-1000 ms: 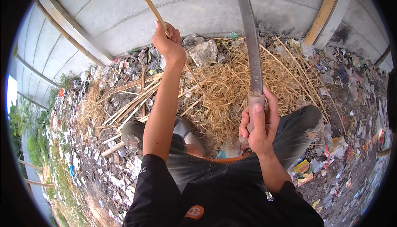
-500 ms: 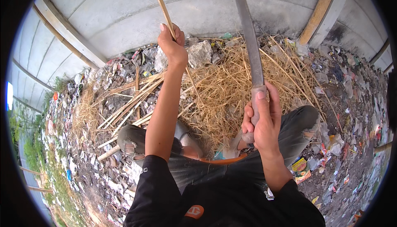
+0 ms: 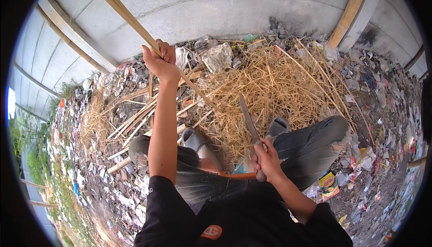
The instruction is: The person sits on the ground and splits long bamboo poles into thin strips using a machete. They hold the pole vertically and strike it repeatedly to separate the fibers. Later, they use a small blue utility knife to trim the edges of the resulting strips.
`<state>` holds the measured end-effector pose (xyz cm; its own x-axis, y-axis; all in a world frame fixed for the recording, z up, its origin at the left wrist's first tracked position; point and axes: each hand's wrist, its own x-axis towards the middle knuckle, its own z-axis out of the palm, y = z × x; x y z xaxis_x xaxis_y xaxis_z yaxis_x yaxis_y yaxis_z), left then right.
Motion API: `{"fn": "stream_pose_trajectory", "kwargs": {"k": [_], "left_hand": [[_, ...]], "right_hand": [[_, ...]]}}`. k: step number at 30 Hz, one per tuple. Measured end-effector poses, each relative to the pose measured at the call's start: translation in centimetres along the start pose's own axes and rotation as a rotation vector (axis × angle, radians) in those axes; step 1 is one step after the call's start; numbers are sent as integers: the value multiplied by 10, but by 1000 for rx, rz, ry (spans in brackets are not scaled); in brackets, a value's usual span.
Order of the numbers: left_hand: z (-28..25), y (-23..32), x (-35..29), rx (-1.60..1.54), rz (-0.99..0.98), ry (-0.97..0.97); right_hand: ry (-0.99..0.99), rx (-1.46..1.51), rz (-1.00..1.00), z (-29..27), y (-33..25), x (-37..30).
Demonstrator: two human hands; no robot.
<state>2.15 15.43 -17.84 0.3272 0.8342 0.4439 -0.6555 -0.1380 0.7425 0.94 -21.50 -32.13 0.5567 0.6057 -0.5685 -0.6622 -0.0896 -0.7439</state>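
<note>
My left hand is closed round a long bamboo strip. The strip slants from the upper left, in front of the wall, down to the straw-like shavings. In my right hand is the handle of a machete, low over my lap. Its blade points up and away, above the shavings and apart from the strip. A loose pile of pale shavings spreads between my feet and the wall. Several split bamboo strips lie on the ground beside my left forearm.
A pale concrete wall rises close ahead, with a wooden post against it. A rock sits at its foot. Scattered litter covers the ground on both sides, including a yellow packet by my right knee. My sandalled feet flank the shavings.
My left hand has moved left, and the strip's upper end now leans further left. My right hand has come down toward my lap, bringing the machete from upright before the wall to low above the shavings.
</note>
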Motion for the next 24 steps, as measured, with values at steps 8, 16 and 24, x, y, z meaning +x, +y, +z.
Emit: {"fn": "stream_pose_trajectory", "kwargs": {"k": [8, 16, 24], "left_hand": [[41, 97, -18, 98, 104, -71], [36, 85, -11, 106, 138, 22], [17, 33, -1, 59, 180, 51]], "right_hand": [[-153, 108, -336, 28, -108, -20], [-154, 216, -9, 34, -63, -16], [-124, -127, -199, 36, -58, -10]]}}
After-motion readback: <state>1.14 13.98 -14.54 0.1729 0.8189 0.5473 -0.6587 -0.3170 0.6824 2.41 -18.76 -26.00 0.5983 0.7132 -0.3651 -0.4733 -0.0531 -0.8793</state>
